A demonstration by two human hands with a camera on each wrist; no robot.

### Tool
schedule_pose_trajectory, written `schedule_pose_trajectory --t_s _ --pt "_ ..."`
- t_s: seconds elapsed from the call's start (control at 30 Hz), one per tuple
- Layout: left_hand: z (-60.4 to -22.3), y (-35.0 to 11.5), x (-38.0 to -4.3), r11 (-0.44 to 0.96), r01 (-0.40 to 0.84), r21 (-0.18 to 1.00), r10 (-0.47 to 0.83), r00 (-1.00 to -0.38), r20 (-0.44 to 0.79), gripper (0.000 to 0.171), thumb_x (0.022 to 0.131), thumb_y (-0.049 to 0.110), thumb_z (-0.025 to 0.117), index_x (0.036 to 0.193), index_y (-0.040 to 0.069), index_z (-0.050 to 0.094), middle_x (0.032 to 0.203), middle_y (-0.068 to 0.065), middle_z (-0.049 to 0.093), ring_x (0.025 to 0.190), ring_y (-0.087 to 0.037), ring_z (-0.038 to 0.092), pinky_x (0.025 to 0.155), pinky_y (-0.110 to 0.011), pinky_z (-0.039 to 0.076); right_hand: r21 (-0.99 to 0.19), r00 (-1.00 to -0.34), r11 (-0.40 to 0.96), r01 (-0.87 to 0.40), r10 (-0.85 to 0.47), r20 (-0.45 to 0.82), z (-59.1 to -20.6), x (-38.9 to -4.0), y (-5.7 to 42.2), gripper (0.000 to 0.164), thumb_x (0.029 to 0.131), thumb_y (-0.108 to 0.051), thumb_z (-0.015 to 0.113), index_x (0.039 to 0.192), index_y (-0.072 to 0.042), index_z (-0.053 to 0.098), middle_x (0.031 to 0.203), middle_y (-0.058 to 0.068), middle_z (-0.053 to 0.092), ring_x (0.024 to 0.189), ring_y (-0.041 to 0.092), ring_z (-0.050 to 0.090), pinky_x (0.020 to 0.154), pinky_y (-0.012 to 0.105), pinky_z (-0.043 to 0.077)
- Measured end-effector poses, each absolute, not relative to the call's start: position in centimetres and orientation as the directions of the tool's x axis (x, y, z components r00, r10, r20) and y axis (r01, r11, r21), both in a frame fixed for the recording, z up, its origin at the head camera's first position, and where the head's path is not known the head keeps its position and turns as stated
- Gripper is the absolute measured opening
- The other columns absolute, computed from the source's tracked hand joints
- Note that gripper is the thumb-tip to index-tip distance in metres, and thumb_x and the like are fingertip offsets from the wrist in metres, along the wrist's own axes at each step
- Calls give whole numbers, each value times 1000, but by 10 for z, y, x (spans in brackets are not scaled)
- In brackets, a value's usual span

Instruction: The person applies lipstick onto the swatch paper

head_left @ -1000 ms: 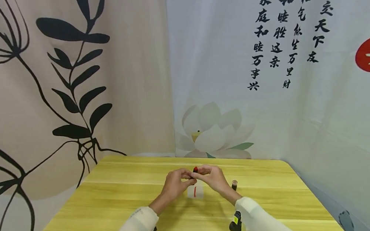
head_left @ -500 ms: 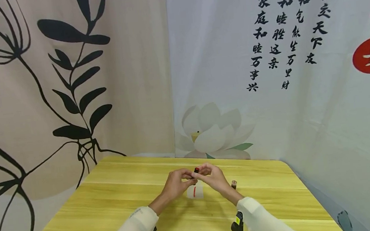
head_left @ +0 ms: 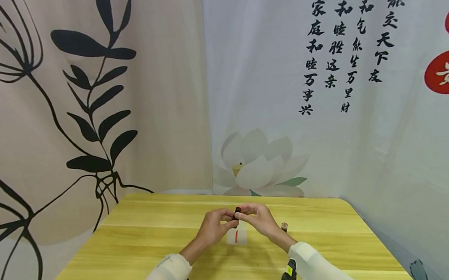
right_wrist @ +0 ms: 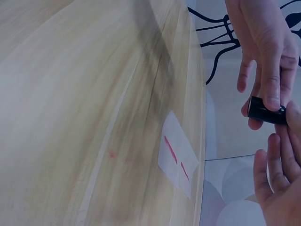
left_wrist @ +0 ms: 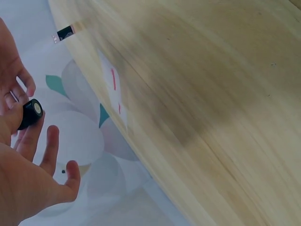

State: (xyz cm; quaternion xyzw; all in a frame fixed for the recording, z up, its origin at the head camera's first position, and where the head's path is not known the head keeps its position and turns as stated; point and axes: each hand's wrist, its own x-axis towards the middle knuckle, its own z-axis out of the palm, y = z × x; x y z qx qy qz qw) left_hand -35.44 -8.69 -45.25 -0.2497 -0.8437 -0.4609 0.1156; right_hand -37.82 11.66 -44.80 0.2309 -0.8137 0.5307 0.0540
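Observation:
Both hands meet above the far part of the table around a black lipstick tube. My left hand pinches its lower end between thumb and fingers, with its other fingers spread in the left wrist view. My right hand holds the upper end between thumb and fingers. A trace of red shows at the top in the head view. The round base of the tube faces the left wrist camera. Below the hands lies a white paper with two red strokes on it.
A small dark cylinder with a pale top stands on the table to the right, partly behind the right forearm. The wooden table reaches back to a printed cloth backdrop. A small red smudge marks the tabletop.
The red lipstick tip, clearly visible above the tube a second ago, now barely shows. Both hands keep their hold in about the same place. The head view has tilted up slightly.

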Motion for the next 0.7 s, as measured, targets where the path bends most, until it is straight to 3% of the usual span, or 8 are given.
schedule_pose_trajectory --t_s 0.43,0.7 --pt "-454 -88 -354 429 496 755 330 -864 380 20 99 15 73 117 5 74 106 -7 78 103 -27 73 86 -45 60 -812 -872 361 -458 -361 331 -453 -376 123 39 102 -33 70 132 -10 70 126 8 72 117 29 66 95 49 55" --pt "-456 -93 -352 447 496 744 345 -863 368 20 97 13 75 116 6 76 105 -6 77 105 -30 71 88 -50 58 -712 -825 442 -546 -432 364 -457 -378 141 43 101 -34 70 140 -15 65 131 7 70 119 30 66 91 45 58"
